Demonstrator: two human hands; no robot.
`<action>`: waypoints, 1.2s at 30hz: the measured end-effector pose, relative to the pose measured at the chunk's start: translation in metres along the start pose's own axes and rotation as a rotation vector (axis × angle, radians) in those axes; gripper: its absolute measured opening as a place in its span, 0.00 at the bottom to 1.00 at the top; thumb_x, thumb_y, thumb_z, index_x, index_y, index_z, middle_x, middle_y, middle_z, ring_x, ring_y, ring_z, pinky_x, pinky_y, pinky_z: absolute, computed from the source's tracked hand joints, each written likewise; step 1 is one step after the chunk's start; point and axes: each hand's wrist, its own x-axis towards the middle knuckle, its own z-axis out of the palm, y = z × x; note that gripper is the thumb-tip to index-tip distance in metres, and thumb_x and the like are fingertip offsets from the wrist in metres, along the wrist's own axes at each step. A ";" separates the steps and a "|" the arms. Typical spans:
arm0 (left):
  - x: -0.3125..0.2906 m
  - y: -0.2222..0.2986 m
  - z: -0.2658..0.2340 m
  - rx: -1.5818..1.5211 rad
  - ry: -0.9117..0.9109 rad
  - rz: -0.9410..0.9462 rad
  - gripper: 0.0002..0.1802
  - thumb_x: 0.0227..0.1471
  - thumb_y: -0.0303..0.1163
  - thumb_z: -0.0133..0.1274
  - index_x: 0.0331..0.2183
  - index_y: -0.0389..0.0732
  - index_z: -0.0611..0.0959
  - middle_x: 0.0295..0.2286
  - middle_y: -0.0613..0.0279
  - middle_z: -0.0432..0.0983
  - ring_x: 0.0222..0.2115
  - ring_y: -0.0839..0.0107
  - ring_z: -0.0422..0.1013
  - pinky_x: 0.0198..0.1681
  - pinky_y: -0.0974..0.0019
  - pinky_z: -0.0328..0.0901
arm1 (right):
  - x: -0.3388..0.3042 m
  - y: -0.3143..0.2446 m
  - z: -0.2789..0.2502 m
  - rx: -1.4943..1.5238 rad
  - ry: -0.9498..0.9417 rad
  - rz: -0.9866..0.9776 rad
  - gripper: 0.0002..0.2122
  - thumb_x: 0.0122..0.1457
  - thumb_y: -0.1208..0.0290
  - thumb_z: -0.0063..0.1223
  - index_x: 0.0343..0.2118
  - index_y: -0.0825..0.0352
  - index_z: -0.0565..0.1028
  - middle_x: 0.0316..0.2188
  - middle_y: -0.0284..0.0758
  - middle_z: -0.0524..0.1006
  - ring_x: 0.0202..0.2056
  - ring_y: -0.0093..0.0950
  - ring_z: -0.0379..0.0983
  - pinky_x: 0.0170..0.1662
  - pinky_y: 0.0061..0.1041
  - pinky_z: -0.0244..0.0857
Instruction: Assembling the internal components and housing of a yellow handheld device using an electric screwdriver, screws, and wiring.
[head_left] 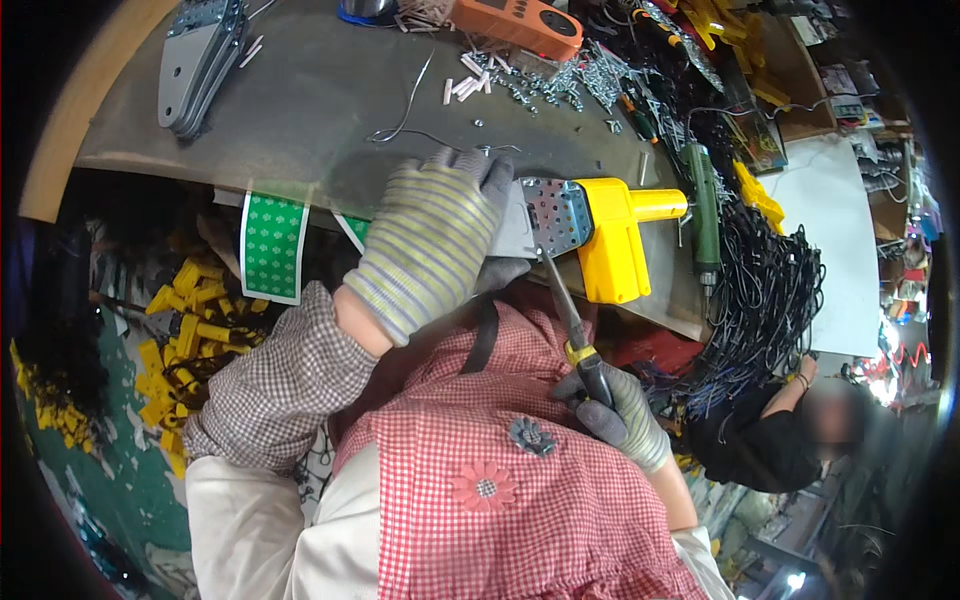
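My left hand, in a grey and yellow striped glove, is closed round the flat grey metal end of a device. Its other end is a yellow plastic housing with a side handle, and a perforated metal bracket lies between the two. My right hand, gloved too, grips the black and yellow handle of what look like long-nose pliers. Their tapered metal tip meets the bracket's near edge. The device lies at the front edge of the grey worktable. My left fingertips are partly hidden beneath the plate.
Loose screws and small white tubes are scattered behind the device, near an orange meter-like instrument. Grey metal plates stand at the back left. A green power screwdriver and black cables lie right. Another person sits beyond.
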 end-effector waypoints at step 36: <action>0.083 0.033 0.001 -0.029 -0.317 -0.019 0.56 0.29 0.54 0.75 0.61 0.42 0.78 0.52 0.51 0.73 0.55 0.48 0.68 0.61 0.42 0.60 | 0.071 -0.006 -0.192 0.870 0.568 -0.598 0.34 0.66 0.67 0.56 0.74 0.63 0.59 0.50 0.39 0.76 0.45 0.32 0.75 0.56 0.36 0.71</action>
